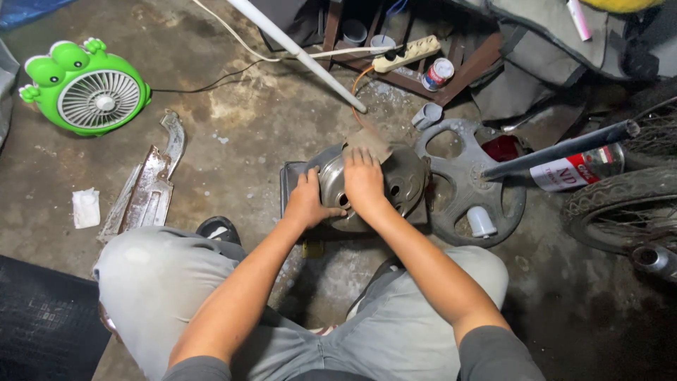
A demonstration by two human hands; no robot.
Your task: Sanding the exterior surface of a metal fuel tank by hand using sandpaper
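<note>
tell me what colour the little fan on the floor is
Bright green with a white grille, shaped like a frog: the fan, top left in the head view.

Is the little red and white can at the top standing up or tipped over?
Tipped over. The can lies on its side by the wooden frame, its round white end facing the camera.

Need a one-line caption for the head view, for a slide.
Left hand steadies a round metal cover while right hand presses sandpaper on it, concrete floor.
</note>
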